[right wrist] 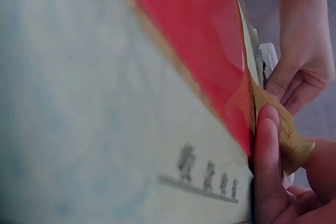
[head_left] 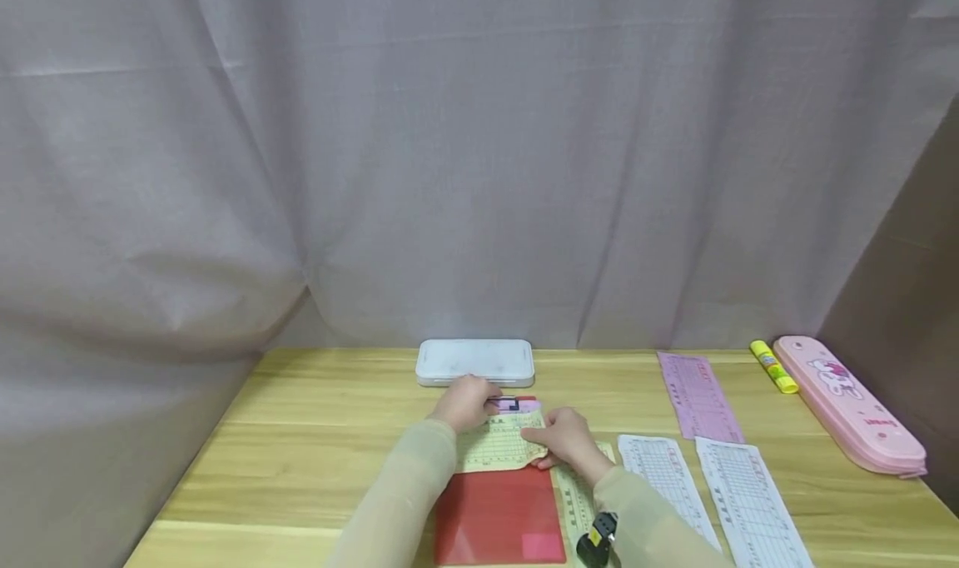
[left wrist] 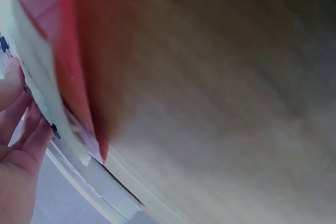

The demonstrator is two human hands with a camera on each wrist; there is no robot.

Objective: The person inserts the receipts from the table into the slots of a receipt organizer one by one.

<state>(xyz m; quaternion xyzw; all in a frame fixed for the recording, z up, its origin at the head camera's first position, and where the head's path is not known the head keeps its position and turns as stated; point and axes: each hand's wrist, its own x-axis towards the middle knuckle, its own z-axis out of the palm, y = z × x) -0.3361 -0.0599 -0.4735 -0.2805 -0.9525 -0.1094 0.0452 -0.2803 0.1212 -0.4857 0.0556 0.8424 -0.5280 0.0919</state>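
Note:
A red folder [head_left: 498,518] lies before me on the table, with a dark-ended metal clip [head_left: 513,401] at its top. My left hand [head_left: 466,403] is at that clip, its thumb and fingers curled around the clip beside the paper's top edge in the left wrist view. Across the folder's upper part lies a yellow printed form [head_left: 490,447]. Its right edge is pinched between the thumb and fingers of my right hand [head_left: 567,439], and the paper bends up there in the right wrist view. Pinkish paper shows under the clip.
Another yellow form [head_left: 575,501] lies beside the folder, partly under my right forearm. Two white forms [head_left: 667,476] and a purple form [head_left: 700,397] are to the right. Farther right are a glue stick [head_left: 773,366] and a pink pencil case [head_left: 850,406]. A white case [head_left: 475,360] stands behind the folder.

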